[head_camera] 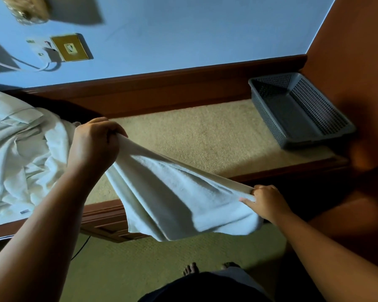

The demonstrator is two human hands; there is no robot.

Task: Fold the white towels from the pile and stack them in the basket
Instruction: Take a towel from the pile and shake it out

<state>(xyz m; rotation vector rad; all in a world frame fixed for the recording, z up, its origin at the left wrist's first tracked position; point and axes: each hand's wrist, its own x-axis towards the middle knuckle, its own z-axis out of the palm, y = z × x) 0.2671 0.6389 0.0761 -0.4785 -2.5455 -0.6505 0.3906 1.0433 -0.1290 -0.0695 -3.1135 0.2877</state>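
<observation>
The left hand (96,144), at 9 o'clock, has its fingers curled into a tight fist round 1 bunched corner of a white towel (172,192). The right hand (266,203), at 4 o'clock, pinches the opposite end between thumb and curled fingers, with 1 finger lying straighter along the cloth. The towel hangs stretched between the 2 hands. Its top edge runs taut from 9 o'clock down to 4 o'clock and the rest sags in folds below, in the air over the front edge of a beige-topped wooden ledge (194,138). At 9 o'clock, behind the left hand, the pile of white towels (20,149) lies crumpled on the ledge. It is well apart from the grey perforated basket (299,110), which sits at 2 o'clock on the ledge's right end, near the brown side wall. A brass wall socket (70,47) with a white cable shows at 10 o'clock. 2 bare feet (190,269) stand at 6 o'clock on the green floor
</observation>
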